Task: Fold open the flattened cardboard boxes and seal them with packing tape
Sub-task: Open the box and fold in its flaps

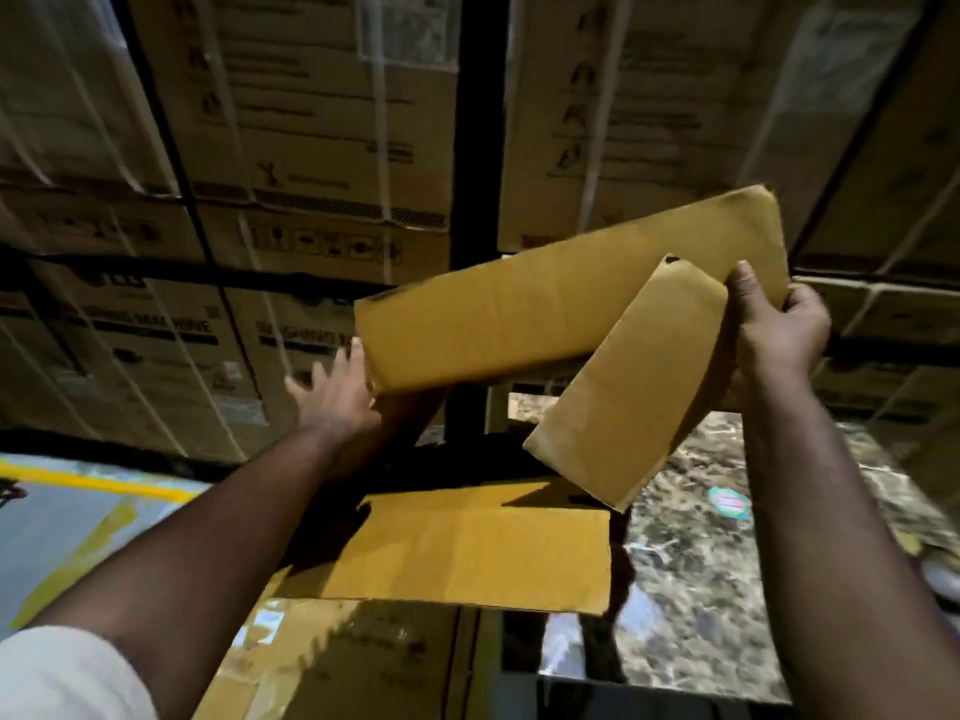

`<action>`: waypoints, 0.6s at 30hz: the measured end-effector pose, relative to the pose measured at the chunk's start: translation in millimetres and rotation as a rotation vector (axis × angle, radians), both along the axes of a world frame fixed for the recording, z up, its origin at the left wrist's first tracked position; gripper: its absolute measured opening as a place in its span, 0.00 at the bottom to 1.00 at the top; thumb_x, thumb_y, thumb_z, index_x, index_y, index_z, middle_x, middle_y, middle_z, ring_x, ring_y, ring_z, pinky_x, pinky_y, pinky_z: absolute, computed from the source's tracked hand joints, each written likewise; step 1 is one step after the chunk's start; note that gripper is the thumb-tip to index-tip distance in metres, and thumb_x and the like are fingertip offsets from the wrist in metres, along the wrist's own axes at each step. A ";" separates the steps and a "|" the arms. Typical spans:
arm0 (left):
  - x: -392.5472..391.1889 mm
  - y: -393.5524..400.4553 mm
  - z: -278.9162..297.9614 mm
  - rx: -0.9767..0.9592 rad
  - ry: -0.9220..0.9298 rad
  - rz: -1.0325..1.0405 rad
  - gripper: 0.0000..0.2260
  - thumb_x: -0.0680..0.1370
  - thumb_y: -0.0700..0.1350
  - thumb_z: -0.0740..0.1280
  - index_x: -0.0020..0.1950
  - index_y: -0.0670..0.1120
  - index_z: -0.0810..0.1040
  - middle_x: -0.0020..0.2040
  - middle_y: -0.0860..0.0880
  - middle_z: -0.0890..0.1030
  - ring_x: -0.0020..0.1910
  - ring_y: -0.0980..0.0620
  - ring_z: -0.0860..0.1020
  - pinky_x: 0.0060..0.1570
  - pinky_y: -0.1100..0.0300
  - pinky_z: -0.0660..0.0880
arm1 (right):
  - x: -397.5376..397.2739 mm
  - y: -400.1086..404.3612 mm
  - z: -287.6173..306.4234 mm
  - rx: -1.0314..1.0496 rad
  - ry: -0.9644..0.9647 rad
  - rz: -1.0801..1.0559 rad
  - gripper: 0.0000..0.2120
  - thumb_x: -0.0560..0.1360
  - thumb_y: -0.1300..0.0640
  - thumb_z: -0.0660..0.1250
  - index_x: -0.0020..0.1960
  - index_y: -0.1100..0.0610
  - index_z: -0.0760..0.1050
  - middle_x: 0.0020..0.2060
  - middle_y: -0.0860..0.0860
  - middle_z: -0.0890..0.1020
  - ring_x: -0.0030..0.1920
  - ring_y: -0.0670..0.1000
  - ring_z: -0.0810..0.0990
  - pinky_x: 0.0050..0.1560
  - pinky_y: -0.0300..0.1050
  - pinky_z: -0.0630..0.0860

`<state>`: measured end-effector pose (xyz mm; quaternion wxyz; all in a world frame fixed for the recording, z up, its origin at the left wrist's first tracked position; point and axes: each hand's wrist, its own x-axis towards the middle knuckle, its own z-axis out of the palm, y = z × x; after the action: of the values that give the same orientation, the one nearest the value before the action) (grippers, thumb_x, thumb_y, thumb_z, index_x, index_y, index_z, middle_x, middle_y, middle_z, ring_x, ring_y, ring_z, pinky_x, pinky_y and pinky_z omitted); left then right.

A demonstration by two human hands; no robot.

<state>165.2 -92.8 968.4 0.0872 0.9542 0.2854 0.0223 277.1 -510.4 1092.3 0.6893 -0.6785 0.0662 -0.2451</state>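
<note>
I hold a plain brown cardboard box [519,314] up in front of me, partly unfolded. Its long upper flap slants up to the right, a narrower flap [628,387] hangs down beside my right hand, and a wide flap [467,553] lies near me below. My right hand [779,324] grips the upper right corner, thumb on the near face and fingers behind. With fingers spread and straight, my left hand [332,392] is at the box's lower left edge; whether it touches is unclear.
Tall stacks of strapped, printed cartons [291,163] fill the shelving behind. A dark rack post [478,148] stands in the middle. A taped carton [332,662] sits under the box. Speckled flooring [727,563] is at right, grey floor with a yellow line [93,483] at left.
</note>
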 end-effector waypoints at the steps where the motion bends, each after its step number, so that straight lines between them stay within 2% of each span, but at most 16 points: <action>1: 6.1 -15.8 10.5 -0.063 0.089 -0.003 0.48 0.75 0.53 0.76 0.85 0.49 0.47 0.83 0.43 0.57 0.76 0.37 0.67 0.72 0.36 0.67 | 3.2 -17.5 1.9 -0.012 0.005 -0.028 0.18 0.74 0.40 0.77 0.52 0.52 0.79 0.50 0.50 0.86 0.49 0.49 0.84 0.52 0.49 0.84; 2: 9.8 -32.2 21.6 -0.103 0.178 -0.035 0.39 0.77 0.49 0.74 0.83 0.45 0.58 0.78 0.41 0.67 0.70 0.40 0.74 0.64 0.44 0.75 | 6.3 -33.4 2.9 -0.028 0.012 -0.052 0.18 0.75 0.40 0.76 0.55 0.52 0.78 0.51 0.49 0.85 0.51 0.49 0.83 0.53 0.47 0.82; 3: 12.4 -47.5 31.3 -0.133 0.264 -0.086 0.29 0.79 0.45 0.72 0.78 0.41 0.68 0.68 0.41 0.75 0.62 0.43 0.78 0.54 0.53 0.78 | 9.6 -48.9 2.2 -0.045 0.017 -0.073 0.19 0.75 0.40 0.76 0.57 0.53 0.78 0.51 0.48 0.84 0.52 0.49 0.83 0.54 0.47 0.82; 5: 15.7 -75.4 40.8 -0.141 0.367 -0.162 0.13 0.81 0.39 0.66 0.66 0.38 0.78 0.52 0.44 0.79 0.49 0.48 0.79 0.36 0.61 0.76 | 15.8 -78.9 -2.9 -0.047 0.023 -0.110 0.21 0.76 0.40 0.75 0.58 0.55 0.79 0.50 0.47 0.83 0.51 0.48 0.82 0.56 0.48 0.81; 6: 16.9 -88.5 45.0 -0.126 0.361 -0.172 0.09 0.82 0.39 0.65 0.62 0.40 0.78 0.50 0.45 0.79 0.47 0.48 0.79 0.33 0.61 0.74 | 17.8 -91.8 -7.0 -0.039 0.028 -0.126 0.22 0.76 0.40 0.75 0.59 0.56 0.79 0.50 0.47 0.83 0.51 0.48 0.81 0.56 0.48 0.81; 8: 19.3 -111.1 55.5 -0.001 0.278 -0.176 0.03 0.83 0.43 0.65 0.55 0.45 0.76 0.50 0.46 0.78 0.49 0.48 0.79 0.36 0.57 0.72 | 22.3 -112.8 -19.7 -0.039 0.035 -0.146 0.24 0.77 0.39 0.74 0.61 0.57 0.78 0.52 0.49 0.82 0.52 0.49 0.81 0.58 0.50 0.81; 11: 31.6 -143.8 73.1 0.132 0.084 -0.201 0.03 0.81 0.46 0.67 0.50 0.47 0.76 0.44 0.49 0.76 0.44 0.50 0.76 0.41 0.55 0.72 | 26.0 -131.0 -39.6 -0.066 0.115 -0.180 0.32 0.75 0.30 0.67 0.68 0.52 0.72 0.63 0.53 0.79 0.60 0.54 0.80 0.62 0.56 0.80; 13: 44.8 -161.5 83.7 0.148 -0.013 -0.213 0.05 0.81 0.45 0.66 0.47 0.46 0.77 0.41 0.50 0.78 0.40 0.52 0.78 0.39 0.55 0.75 | 28.8 -138.3 -45.3 -0.145 0.166 -0.166 0.35 0.76 0.28 0.63 0.73 0.50 0.67 0.69 0.55 0.74 0.65 0.57 0.77 0.63 0.61 0.78; 15: 59.5 -173.4 93.4 0.126 -0.084 -0.206 0.08 0.82 0.46 0.64 0.44 0.47 0.78 0.40 0.49 0.80 0.37 0.51 0.79 0.37 0.55 0.77 | 36.5 -144.2 -42.9 -0.238 0.161 -0.140 0.37 0.76 0.29 0.63 0.76 0.50 0.63 0.71 0.56 0.71 0.67 0.59 0.75 0.64 0.65 0.76; 18: 85.0 -182.9 106.9 0.103 -0.138 -0.190 0.09 0.82 0.47 0.64 0.43 0.46 0.78 0.38 0.48 0.79 0.36 0.51 0.78 0.33 0.57 0.73 | 52.8 -151.8 -33.1 -0.332 0.205 -0.138 0.46 0.70 0.22 0.65 0.76 0.50 0.60 0.72 0.57 0.69 0.70 0.62 0.72 0.67 0.68 0.74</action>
<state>250.2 -275.6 1075.2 0.0590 0.9763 0.1857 0.0942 330.0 -662.2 1059.1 0.5393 -0.7981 0.1412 -0.2288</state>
